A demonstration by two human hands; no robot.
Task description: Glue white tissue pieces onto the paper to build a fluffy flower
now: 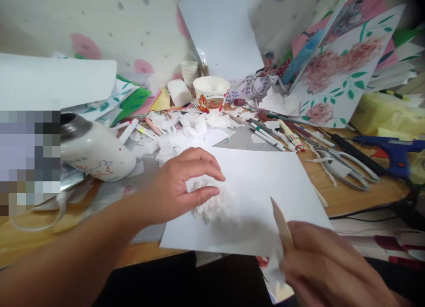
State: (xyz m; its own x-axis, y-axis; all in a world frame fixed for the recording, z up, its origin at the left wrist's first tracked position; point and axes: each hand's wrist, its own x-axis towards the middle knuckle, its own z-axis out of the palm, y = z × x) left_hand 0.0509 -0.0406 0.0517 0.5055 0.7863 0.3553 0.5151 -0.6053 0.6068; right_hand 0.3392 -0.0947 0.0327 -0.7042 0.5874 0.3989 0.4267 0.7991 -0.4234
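My left hand (194,181) reaches over a white sheet of paper (265,170), thumb and fingers curved and apart. Beside and partly behind its fingertips is a rounded cluster of small white paper pieces (212,205) on the sheet; I cannot tell if the fingers touch it. Toward the sheet's lower right edge, my right hand (325,258) is closed around a pale, flat, pointed strip (281,223), its tip pointing up and left. Whether the strip is paper or wood is unclear. Below that hand shows something whitish (277,265), blurred.
Torn white paper scraps (186,130) and a paper noodle bowl (211,94) lie beyond the sheet. Pens (268,136), scissors (345,163) and a blue glue gun (395,152) are at right. A white jar (99,150) lies tipped at left. Flower pictures (345,72) lean behind.
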